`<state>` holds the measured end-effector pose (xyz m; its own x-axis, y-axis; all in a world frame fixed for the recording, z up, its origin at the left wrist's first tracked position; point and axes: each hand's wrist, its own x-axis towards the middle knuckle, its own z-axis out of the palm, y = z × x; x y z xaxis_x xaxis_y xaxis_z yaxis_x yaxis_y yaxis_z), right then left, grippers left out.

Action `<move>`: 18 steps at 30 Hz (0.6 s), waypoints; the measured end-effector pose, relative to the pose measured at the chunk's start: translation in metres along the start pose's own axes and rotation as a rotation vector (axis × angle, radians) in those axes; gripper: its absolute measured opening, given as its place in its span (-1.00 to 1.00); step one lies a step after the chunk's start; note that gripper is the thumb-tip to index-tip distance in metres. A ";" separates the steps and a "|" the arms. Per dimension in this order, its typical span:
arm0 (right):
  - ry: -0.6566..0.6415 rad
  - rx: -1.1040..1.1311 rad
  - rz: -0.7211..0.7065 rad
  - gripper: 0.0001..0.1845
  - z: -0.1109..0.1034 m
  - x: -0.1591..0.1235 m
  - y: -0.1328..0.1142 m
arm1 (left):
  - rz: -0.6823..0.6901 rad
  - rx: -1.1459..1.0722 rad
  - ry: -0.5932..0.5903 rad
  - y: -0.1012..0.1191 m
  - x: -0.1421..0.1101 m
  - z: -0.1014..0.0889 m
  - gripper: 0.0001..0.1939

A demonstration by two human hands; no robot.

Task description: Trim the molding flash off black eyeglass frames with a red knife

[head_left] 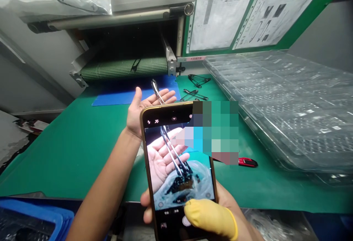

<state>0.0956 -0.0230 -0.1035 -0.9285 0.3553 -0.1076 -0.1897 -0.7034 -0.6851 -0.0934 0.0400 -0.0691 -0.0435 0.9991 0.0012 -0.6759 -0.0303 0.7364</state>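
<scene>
My left hand (134, 114) is stretched out palm up above the green table (99, 138), fingers flat. Across its fingers lies what looks like a large safety pin (156, 88), shiny with a dark head; its lower part is behind the phone. My right hand (227, 198) grips a smartphone (183, 182) upright, with a yellow finger cot (211, 215) on the thumb by the shutter button. The phone's camera screen shows an open palm with long pins and a plastic bag of dark pieces. Black safety pins (198, 80) lie on the table beyond.
A green conveyor belt (110, 68) ends above a blue sheet (110, 97), with a black pin (135, 65) on it. Stacked clear plastic trays (289, 112) fill the right side. A red-handled tool (248, 162) lies near the phone. Blue bins (35, 211) stand lower left. Pixelation hides one patch.
</scene>
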 end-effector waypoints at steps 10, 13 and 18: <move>0.013 -0.085 0.011 -0.50 0.000 0.003 0.009 | -0.041 0.046 0.039 0.005 -0.005 0.004 -0.16; -0.033 -0.037 -0.063 -0.44 0.000 0.005 0.010 | -0.045 0.047 0.032 0.006 -0.005 0.004 -0.15; -0.058 0.000 0.063 -0.50 -0.001 0.003 0.016 | -0.038 0.017 0.008 0.004 -0.004 0.001 -0.17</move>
<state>0.0902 -0.0326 -0.1157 -0.9555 0.2743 -0.1088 -0.1303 -0.7231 -0.6783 -0.0955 0.0355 -0.0653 -0.0240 0.9992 -0.0317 -0.6642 0.0078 0.7475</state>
